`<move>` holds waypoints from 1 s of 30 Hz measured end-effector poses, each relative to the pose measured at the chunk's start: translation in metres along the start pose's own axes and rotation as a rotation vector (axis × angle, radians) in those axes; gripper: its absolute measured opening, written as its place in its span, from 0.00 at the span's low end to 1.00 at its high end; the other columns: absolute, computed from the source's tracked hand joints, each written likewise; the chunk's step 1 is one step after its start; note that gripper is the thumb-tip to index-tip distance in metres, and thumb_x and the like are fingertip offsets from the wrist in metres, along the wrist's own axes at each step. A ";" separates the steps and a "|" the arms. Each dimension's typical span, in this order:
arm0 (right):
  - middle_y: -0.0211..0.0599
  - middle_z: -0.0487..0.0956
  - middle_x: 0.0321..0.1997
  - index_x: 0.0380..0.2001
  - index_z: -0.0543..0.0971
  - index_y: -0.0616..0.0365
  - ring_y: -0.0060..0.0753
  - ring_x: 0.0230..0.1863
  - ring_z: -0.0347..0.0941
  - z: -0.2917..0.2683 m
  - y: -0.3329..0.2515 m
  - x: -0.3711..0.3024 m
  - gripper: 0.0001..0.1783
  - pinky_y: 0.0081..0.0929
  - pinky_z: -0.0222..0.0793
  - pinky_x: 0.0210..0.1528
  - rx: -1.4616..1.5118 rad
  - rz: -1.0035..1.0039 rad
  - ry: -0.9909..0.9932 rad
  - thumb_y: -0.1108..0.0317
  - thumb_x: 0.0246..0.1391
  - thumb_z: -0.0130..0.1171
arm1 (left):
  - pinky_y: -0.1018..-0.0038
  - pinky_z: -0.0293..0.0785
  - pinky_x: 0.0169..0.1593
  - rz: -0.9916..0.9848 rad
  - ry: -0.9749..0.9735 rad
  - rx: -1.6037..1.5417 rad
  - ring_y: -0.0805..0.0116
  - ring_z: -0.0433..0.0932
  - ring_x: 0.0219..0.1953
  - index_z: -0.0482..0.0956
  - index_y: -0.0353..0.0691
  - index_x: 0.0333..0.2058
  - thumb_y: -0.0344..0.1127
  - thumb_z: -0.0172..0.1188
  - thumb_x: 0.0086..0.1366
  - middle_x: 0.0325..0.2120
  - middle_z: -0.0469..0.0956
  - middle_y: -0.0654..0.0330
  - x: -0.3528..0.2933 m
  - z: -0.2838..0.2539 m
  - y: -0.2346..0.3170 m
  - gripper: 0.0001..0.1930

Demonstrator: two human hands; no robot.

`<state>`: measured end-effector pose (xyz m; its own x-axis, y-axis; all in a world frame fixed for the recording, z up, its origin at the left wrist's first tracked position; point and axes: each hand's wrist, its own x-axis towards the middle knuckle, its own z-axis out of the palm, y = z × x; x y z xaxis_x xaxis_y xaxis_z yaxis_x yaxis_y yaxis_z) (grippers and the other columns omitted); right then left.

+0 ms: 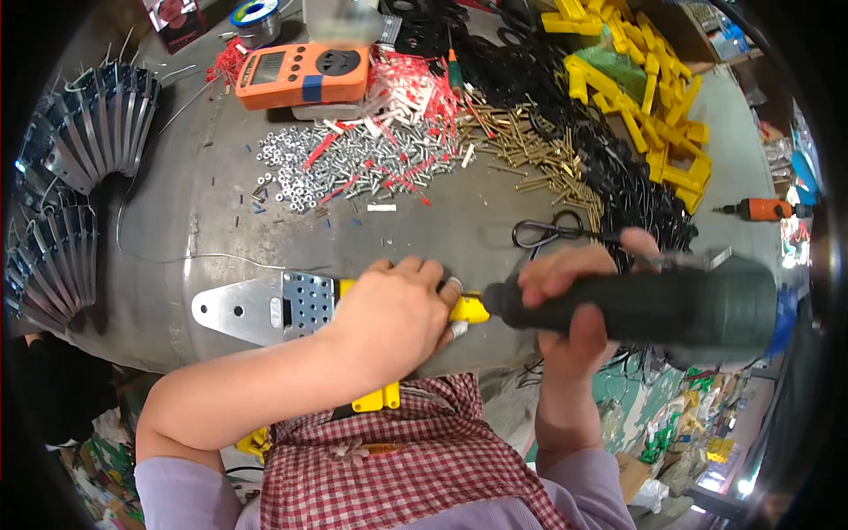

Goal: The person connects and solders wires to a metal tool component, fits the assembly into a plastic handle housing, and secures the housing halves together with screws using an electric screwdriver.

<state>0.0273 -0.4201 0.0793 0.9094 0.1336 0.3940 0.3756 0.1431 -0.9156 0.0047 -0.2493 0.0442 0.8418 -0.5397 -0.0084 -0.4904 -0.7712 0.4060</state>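
Note:
My left hand (pixel 397 305) is closed over a yellow plastic handle (pixel 470 309), pressing it on the table. White wrappings cover some of its fingertips. From under that hand a flat, tapered metal plate (pixel 238 309) with two holes points left; a perforated metal section (pixel 309 303) lies between plate and handle. My right hand (pixel 574 287) grips a dark green, cylindrical power driver (pixel 680 305), blurred by motion and lying level. Its nose meets or nearly meets the handle's right end; I cannot tell which. The bit is not visible.
Silver screws and nuts (pixel 353 159) lie beyond my hands, with brass-coloured long screws (pixel 548 159) to their right. Black-handled scissors (pixel 548 231) lie nearer. An orange multimeter (pixel 305 75), yellow plastic parts (pixel 654 97) and black cords (pixel 627 177) stand around. Metal plates (pixel 106 124) fan out at left.

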 end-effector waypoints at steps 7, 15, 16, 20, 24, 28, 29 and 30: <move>0.39 0.74 0.28 0.63 0.42 0.51 0.33 0.29 0.74 0.010 -0.014 0.004 0.50 0.34 0.74 0.37 0.077 0.048 -0.018 0.54 0.49 0.66 | 0.68 0.71 0.41 -0.004 -0.056 -0.023 0.63 0.74 0.38 0.75 0.40 0.43 0.45 0.60 0.53 0.32 0.72 0.59 -0.001 -0.003 -0.001 0.21; 0.38 0.74 0.25 0.58 0.55 0.56 0.33 0.22 0.72 -0.010 0.024 0.022 0.42 0.33 0.71 0.28 0.239 -0.100 -0.495 0.51 0.48 0.65 | 0.70 0.72 0.36 0.030 0.001 0.015 0.64 0.75 0.37 0.76 0.37 0.38 0.40 0.58 0.52 0.31 0.73 0.59 0.002 0.003 0.003 0.16; 0.38 0.74 0.25 0.58 0.55 0.56 0.33 0.22 0.72 -0.010 0.025 0.022 0.42 0.33 0.71 0.28 0.240 -0.098 -0.496 0.51 0.48 0.65 | 0.72 0.72 0.33 0.056 0.042 0.046 0.65 0.75 0.37 0.77 0.35 0.35 0.35 0.55 0.53 0.30 0.74 0.59 0.005 0.003 0.003 0.13; 0.37 0.74 0.26 0.62 0.51 0.56 0.32 0.23 0.71 0.002 0.025 0.011 0.47 0.33 0.70 0.29 0.238 -0.063 -0.397 0.49 0.48 0.65 | 0.72 0.72 0.34 0.068 0.030 0.057 0.65 0.75 0.37 0.78 0.36 0.34 0.35 0.55 0.53 0.30 0.74 0.60 0.006 0.006 0.003 0.12; 0.37 0.77 0.28 0.61 0.51 0.53 0.33 0.33 0.74 0.010 0.000 -0.005 0.54 0.29 0.71 0.38 0.023 0.135 0.007 0.48 0.38 0.72 | 0.71 0.73 0.35 0.033 0.053 0.042 0.65 0.75 0.37 0.76 0.37 0.36 0.39 0.58 0.51 0.30 0.73 0.60 0.006 0.009 0.005 0.15; 0.38 0.76 0.29 0.62 0.46 0.56 0.34 0.30 0.73 0.001 -0.007 -0.015 0.55 0.30 0.71 0.37 0.170 -0.022 -0.077 0.47 0.42 0.69 | 0.71 0.73 0.35 0.049 0.070 -0.001 0.65 0.75 0.37 0.77 0.37 0.33 0.35 0.57 0.52 0.30 0.74 0.60 0.007 0.009 0.005 0.10; 0.37 0.76 0.27 0.59 0.53 0.55 0.34 0.29 0.72 0.002 -0.003 -0.016 0.48 0.31 0.70 0.35 0.193 0.018 -0.085 0.49 0.43 0.69 | 0.71 0.73 0.35 0.054 0.067 -0.005 0.65 0.75 0.37 0.77 0.37 0.33 0.35 0.57 0.52 0.30 0.74 0.60 0.006 0.010 0.006 0.10; 0.37 0.76 0.27 0.59 0.53 0.55 0.34 0.29 0.72 0.001 0.000 -0.013 0.48 0.31 0.70 0.35 0.194 0.017 -0.085 0.49 0.43 0.69 | 0.72 0.73 0.35 0.058 0.076 0.022 0.65 0.75 0.37 0.77 0.38 0.33 0.35 0.56 0.52 0.30 0.74 0.60 0.005 0.010 0.005 0.10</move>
<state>0.0151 -0.4212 0.0742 0.8940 0.2188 0.3910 0.3111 0.3249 -0.8931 0.0039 -0.2589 0.0373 0.8259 -0.5576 0.0840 -0.5433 -0.7470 0.3832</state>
